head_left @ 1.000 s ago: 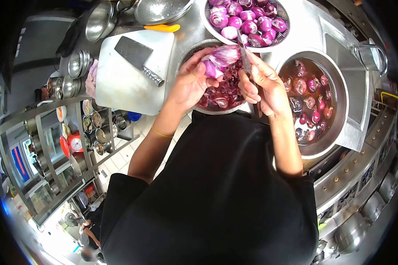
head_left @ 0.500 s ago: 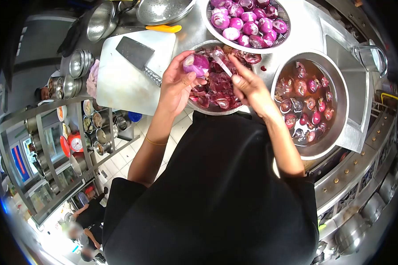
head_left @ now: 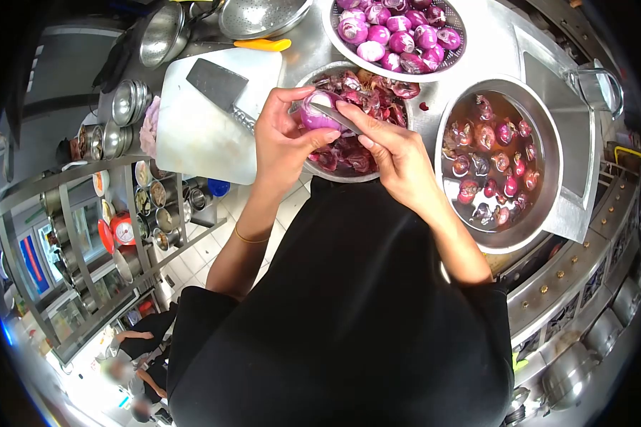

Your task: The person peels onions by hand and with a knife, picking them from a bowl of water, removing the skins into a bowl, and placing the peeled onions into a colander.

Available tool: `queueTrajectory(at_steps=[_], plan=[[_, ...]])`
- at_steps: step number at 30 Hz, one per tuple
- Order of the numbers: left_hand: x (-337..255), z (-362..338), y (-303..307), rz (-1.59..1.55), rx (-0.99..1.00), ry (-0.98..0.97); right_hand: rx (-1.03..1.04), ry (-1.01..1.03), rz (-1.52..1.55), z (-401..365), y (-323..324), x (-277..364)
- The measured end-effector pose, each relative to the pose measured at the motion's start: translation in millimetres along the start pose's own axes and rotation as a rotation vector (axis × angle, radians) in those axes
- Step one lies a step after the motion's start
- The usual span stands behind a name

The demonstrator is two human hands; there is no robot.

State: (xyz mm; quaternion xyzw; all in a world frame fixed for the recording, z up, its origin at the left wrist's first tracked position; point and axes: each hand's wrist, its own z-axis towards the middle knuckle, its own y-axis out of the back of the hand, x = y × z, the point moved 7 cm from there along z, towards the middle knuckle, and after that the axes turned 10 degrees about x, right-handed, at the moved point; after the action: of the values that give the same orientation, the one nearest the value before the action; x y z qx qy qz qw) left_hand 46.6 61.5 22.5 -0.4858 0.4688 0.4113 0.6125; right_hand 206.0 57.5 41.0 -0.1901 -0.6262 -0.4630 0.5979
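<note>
Between the thumb and fingers of my left hand (head_left: 281, 128) is a red onion (head_left: 315, 117), its purple surface showing. My right hand (head_left: 399, 153) grips a small knife (head_left: 335, 115), the blade lying against the onion's upper right side. Its handle is hidden in my fingers. Both hands are over a metal bowl (head_left: 349, 178) heaped with dark red onion skins (head_left: 345, 153). Beyond it, peeled red onions (head_left: 400, 41) fill a colander (head_left: 386, 71). To the right, unpeeled onions (head_left: 486, 136) sit in brownish water in a large metal basin (head_left: 557, 167).
On the left a cleaver (head_left: 217, 84) rests on a white cutting board (head_left: 192, 153); a yellow-orange handle (head_left: 263, 45) lies behind it. Metal bowls (head_left: 162, 35) stand at the back left. A sink (head_left: 580, 142) adjoins the basin. Two people are at the lower left.
The knife has moved left and down from above the skins onto the onion, and my right hand has come closer to my left. The onion has turned in my left hand.
</note>
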Motion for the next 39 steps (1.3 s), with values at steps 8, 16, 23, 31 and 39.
queueTrajectory(at_steps=[8,16,23,31,39], plan=[[-8,-2,-10,-0.13,0.079,0.026,-0.203,-0.21,0.58,-6,16,-38],[5,0,-18,-0.484,0.248,0.135,-0.199,-0.079,0.657,-6,24,-29],[13,-1,-22,-0.679,0.24,0.223,-0.276,-0.01,0.604,-7,32,-19],[34,-2,-6,-0.232,0.13,0.242,-0.288,0.189,0.494,-7,54,12],[15,3,41,-0.129,-0.04,0.065,-0.091,-0.061,0.582,-11,11,-21]])
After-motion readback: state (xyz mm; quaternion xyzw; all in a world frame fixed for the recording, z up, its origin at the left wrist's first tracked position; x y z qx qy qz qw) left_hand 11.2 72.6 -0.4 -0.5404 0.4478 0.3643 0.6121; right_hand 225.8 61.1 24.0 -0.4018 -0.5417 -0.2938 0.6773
